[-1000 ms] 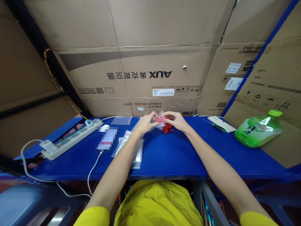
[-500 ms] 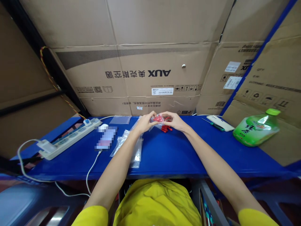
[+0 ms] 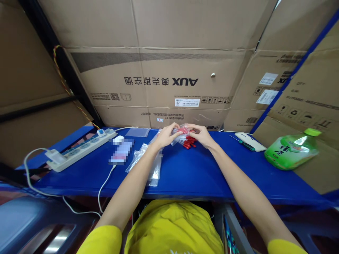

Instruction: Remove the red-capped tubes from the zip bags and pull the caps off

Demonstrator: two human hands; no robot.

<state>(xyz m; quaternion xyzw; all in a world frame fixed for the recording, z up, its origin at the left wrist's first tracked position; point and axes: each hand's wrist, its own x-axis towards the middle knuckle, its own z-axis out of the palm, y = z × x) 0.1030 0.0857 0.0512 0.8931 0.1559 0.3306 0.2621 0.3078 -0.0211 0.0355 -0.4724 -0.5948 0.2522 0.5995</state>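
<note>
Between my two hands, near the back of the blue table [image 3: 196, 173], is a clear plastic bag [image 3: 183, 127] with red pieces showing through it. My left hand [image 3: 168, 135] pinches the bag's left side. On its right side the fingers of my right hand [image 3: 201, 135] are closed on the same bag. Just below the bag lies a bundle of thin pale sticks with red ends [image 3: 188, 143]; whether any of them are inside the bag I cannot tell. Several flat clear bags [image 3: 156, 167] are spread beside my left forearm.
Left are a phone [image 3: 122, 151] on a white cable and a power strip [image 3: 84, 148]. At the right lie a white case-like object [image 3: 251, 141], a green-handled screwdriver [image 3: 245, 145] and a green bottle [image 3: 292, 150]. Cardboard sheets [image 3: 164, 67] wall the back.
My hands still hold the bag, which has tilted a little. More of the red-ended bundle shows beneath it. The whole view has shifted slightly.
</note>
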